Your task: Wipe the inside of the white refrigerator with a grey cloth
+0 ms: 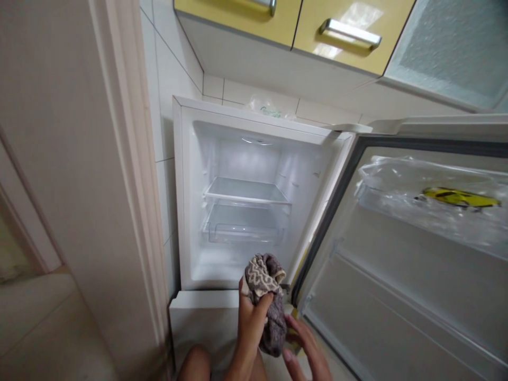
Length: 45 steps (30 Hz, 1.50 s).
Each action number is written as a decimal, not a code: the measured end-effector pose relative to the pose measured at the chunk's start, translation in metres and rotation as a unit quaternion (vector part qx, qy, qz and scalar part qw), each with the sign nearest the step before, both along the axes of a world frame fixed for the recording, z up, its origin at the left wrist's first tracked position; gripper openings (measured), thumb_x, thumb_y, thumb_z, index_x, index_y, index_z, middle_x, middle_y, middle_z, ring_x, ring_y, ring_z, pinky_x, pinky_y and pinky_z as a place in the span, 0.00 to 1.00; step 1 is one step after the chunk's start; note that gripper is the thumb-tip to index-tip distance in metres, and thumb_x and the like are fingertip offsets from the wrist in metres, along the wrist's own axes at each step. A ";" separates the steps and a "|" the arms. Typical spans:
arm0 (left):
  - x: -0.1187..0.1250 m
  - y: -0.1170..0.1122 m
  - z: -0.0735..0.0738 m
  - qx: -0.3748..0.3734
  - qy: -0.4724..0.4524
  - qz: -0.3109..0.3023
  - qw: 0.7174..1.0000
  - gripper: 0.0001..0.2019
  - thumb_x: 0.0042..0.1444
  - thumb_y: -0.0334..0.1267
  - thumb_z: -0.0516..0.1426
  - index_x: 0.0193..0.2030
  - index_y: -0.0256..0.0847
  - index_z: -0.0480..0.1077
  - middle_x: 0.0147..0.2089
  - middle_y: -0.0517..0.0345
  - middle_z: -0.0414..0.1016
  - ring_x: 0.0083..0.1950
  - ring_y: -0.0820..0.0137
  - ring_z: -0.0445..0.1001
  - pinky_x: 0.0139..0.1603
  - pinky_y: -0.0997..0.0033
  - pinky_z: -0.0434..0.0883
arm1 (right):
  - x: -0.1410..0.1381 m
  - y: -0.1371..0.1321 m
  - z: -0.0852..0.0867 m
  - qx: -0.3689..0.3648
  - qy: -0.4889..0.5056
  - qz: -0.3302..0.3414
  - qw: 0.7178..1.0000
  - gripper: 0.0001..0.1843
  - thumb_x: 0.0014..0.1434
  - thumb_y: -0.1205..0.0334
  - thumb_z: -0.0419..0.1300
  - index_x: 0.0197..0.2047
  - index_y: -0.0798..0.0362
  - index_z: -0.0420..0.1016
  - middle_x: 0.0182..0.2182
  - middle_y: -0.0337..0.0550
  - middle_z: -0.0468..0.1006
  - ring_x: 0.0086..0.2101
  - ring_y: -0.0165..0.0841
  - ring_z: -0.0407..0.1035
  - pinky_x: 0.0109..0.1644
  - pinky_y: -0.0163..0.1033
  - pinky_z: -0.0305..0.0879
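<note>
A bunched grey-brown cloth (273, 323) with a cream pattern is gripped in my left hand (253, 320), the thumb pressed across its front. Just right of the cloth's lower end is my right hand (305, 349), fingers apart and slightly curled; whether a fingertip brushes the cloth I cannot tell. Beyond both hands stands an open fridge (242, 124), its inside lit. Within it are a glass shelf (248, 189) and, lower down, a clear drawer (246, 233). The fridge door (397, 275) is swung wide to the right.
On the door's upper rack lies a clear plastic bag (389, 174) with a yellow-and-black print. Another thin plastic bag (270, 108) rests on top of the fridge. Yellow cabinets (353, 32) hang overhead. A door frame (119, 159) bounds the left side. My knees show below.
</note>
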State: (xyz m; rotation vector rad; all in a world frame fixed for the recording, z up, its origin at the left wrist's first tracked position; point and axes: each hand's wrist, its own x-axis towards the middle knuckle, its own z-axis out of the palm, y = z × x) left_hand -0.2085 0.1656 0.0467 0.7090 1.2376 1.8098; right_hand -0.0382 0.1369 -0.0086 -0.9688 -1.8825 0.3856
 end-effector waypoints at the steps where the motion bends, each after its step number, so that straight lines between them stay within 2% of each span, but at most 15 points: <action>1: 0.001 -0.004 -0.001 0.004 0.015 0.000 1.000 0.42 0.41 0.48 0.65 0.66 0.51 0.60 0.69 0.52 0.71 0.71 0.49 0.67 0.76 0.49 0.61 | -0.013 0.001 0.005 0.015 -0.013 0.035 0.999 0.28 0.69 0.47 0.56 0.68 0.47 0.68 0.63 0.51 0.74 0.63 0.43 0.69 0.64 0.43 0.72; 6: -0.011 -0.020 0.007 0.015 0.036 -0.021 0.999 0.46 0.51 0.53 0.63 0.74 0.51 0.48 0.79 0.51 0.54 0.79 0.52 0.53 0.80 0.52 0.53 | -0.040 0.010 0.043 0.051 -0.128 0.110 0.984 0.44 0.67 0.51 0.60 0.78 0.45 0.44 0.76 0.55 0.49 0.72 0.47 0.52 0.68 0.47 0.66; 9: -0.021 -0.024 0.017 0.055 0.025 -0.079 0.995 0.46 0.55 0.52 0.61 0.76 0.49 0.44 0.80 0.49 0.51 0.80 0.55 0.52 0.80 0.55 0.53 | -0.048 0.018 0.061 0.111 -0.156 0.035 0.981 0.36 0.67 0.57 0.59 0.75 0.41 0.55 0.77 0.52 0.44 0.73 0.54 0.49 0.69 0.60 0.63; 12: -0.017 -0.027 0.022 0.079 0.011 -0.054 0.995 0.43 0.58 0.54 0.59 0.76 0.48 0.45 0.81 0.49 0.49 0.80 0.56 0.50 0.79 0.58 0.55 | -0.061 0.026 0.072 0.131 -0.143 -0.053 0.980 0.25 0.66 0.61 0.58 0.66 0.43 0.71 0.70 0.57 0.59 0.67 0.55 0.60 0.64 0.67 0.67; 15: -0.004 -0.030 0.017 0.090 0.025 -0.043 0.995 0.42 0.61 0.53 0.57 0.77 0.55 0.43 0.82 0.57 0.44 0.82 0.59 0.45 0.81 0.60 0.50 | -0.068 0.030 0.078 0.101 -0.108 -0.015 0.989 0.25 0.69 0.60 0.54 0.67 0.44 0.68 0.66 0.55 0.66 0.65 0.48 0.65 0.66 0.58 0.70; 18: 0.006 -0.037 0.010 0.128 0.051 -0.066 0.988 0.43 0.61 0.56 0.57 0.77 0.64 0.38 0.82 0.63 0.44 0.82 0.58 0.45 0.80 0.58 0.53 | -0.064 0.032 0.077 0.068 -0.068 0.064 0.993 0.34 0.70 0.58 0.52 0.76 0.45 0.51 0.73 0.52 0.58 0.72 0.44 0.54 0.72 0.54 0.61; 20: 0.007 -0.045 0.010 0.159 0.068 -0.071 0.982 0.44 0.60 0.59 0.56 0.78 0.60 0.39 0.83 0.60 0.41 0.82 0.55 0.42 0.80 0.54 0.53 | -0.055 0.032 0.073 0.015 -0.066 0.111 0.991 0.41 0.68 0.55 0.56 0.78 0.46 0.42 0.76 0.53 0.51 0.74 0.46 0.47 0.74 0.57 0.55; 23: 0.000 -0.058 0.020 0.199 0.116 -0.073 0.970 0.42 0.64 0.61 0.51 0.79 0.51 0.42 0.84 0.60 0.32 0.83 0.54 0.30 0.82 0.53 0.40 | -0.044 0.029 0.073 -0.105 -0.079 0.162 0.978 0.55 0.61 0.50 0.64 0.79 0.48 0.35 0.77 0.55 0.42 0.75 0.50 0.41 0.76 0.60 0.46; 26: -0.013 -0.061 0.030 0.248 0.114 -0.144 0.951 0.40 0.64 0.67 0.42 0.78 0.55 0.44 0.83 0.68 0.30 0.83 0.58 0.26 0.82 0.57 0.36 | -0.046 0.024 0.085 -0.155 -0.034 0.162 0.974 0.63 0.55 0.47 0.70 0.79 0.50 0.33 0.76 0.58 0.47 0.74 0.51 0.45 0.76 0.61 0.48; 28: -0.019 -0.054 0.029 0.286 0.094 -0.186 0.935 0.43 0.60 0.72 0.39 0.77 0.56 0.46 0.83 0.69 0.34 0.83 0.57 0.28 0.82 0.58 0.33 | -0.052 0.023 0.098 -0.150 0.032 0.145 0.977 0.61 0.54 0.45 0.71 0.78 0.51 0.40 0.72 0.59 0.60 0.70 0.51 0.58 0.72 0.57 0.60; 31: -0.020 -0.032 0.016 0.335 0.068 -0.222 0.913 0.47 0.56 0.76 0.35 0.76 0.54 0.51 0.82 0.66 0.42 0.83 0.55 0.33 0.81 0.58 0.31 | -0.059 0.029 0.113 -0.123 0.110 0.079 0.983 0.45 0.55 0.45 0.70 0.70 0.49 0.61 0.59 0.51 0.78 0.55 0.44 0.76 0.57 0.46 0.77; 36: -0.014 -0.025 0.004 0.361 0.041 -0.265 0.893 0.46 0.55 0.76 0.46 0.76 0.55 0.51 0.81 0.61 0.47 0.82 0.52 0.42 0.81 0.51 0.42 | -0.057 0.047 0.123 -0.065 0.146 -0.044 0.986 0.32 0.48 0.43 0.72 0.53 0.48 0.75 0.45 0.44 0.84 0.40 0.40 0.79 0.44 0.44 0.78; 39: -0.019 -0.044 0.016 0.328 0.008 -0.228 0.917 0.40 0.61 0.66 0.53 0.76 0.57 0.50 0.79 0.54 0.55 0.81 0.53 0.47 0.80 0.47 0.50 | -0.060 0.053 0.134 -0.059 0.176 -0.047 0.981 0.32 0.43 0.42 0.73 0.48 0.49 0.77 0.41 0.43 0.84 0.36 0.40 0.76 0.41 0.44 0.76; 41: -0.025 -0.052 0.016 0.295 -0.025 -0.192 0.936 0.38 0.60 0.63 0.56 0.74 0.54 0.59 0.74 0.47 0.65 0.76 0.51 0.61 0.73 0.48 0.63 | -0.065 0.059 0.147 -0.036 0.198 -0.068 0.977 0.31 0.42 0.41 0.73 0.46 0.49 0.76 0.38 0.42 0.83 0.35 0.39 0.75 0.40 0.44 0.74; 45: -0.042 -0.054 -0.022 0.103 -0.046 -0.062 0.992 0.36 0.51 0.65 0.63 0.59 0.43 0.75 0.57 0.40 0.80 0.54 0.52 0.81 0.60 0.52 0.75 | -0.074 0.087 0.190 0.077 0.234 -0.119 0.962 0.30 0.43 0.41 0.73 0.45 0.49 0.75 0.37 0.39 0.79 0.36 0.37 0.72 0.41 0.42 0.71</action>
